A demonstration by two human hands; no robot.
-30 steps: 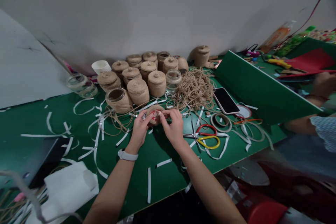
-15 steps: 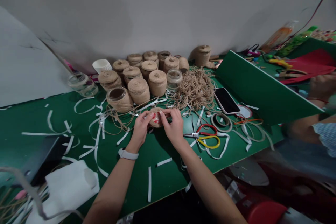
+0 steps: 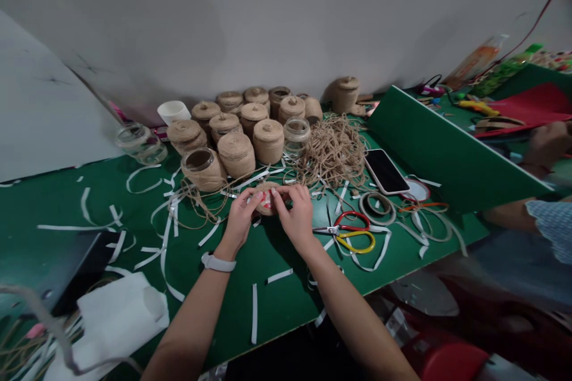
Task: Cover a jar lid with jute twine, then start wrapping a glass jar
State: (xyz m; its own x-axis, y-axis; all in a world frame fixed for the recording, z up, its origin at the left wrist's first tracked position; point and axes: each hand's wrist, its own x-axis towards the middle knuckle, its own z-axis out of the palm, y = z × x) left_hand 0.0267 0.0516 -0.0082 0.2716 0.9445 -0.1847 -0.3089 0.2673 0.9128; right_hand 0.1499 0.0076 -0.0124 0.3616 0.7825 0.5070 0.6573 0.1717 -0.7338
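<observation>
Between my two hands is a jar lid [image 3: 267,201], round, with twine around its edge and red and white showing in its middle. My left hand [image 3: 242,218] grips its left side, thumb on the face. On the opposite side my right hand [image 3: 295,212] holds it too, thumb and fingers pressed to the rim. Just behind stand twine-wrapped jars [image 3: 236,155], several with lids on. One open wrapped jar [image 3: 203,169] is close to my left hand. Scissors [image 3: 344,230] with red and yellow handles lie right of my right hand.
A heap of loose twine [image 3: 336,149] lies behind, beside a phone [image 3: 386,171] and a tape roll [image 3: 378,207]. A green board [image 3: 451,149] stands at the right, with another person's hand [image 3: 547,146] beyond. White strips [image 3: 254,312] litter the green table. Bare glass jars [image 3: 140,143] stand at the back.
My hands and the lid stay almost in place. At the far right, the other person's hand and arm have shifted slightly.
</observation>
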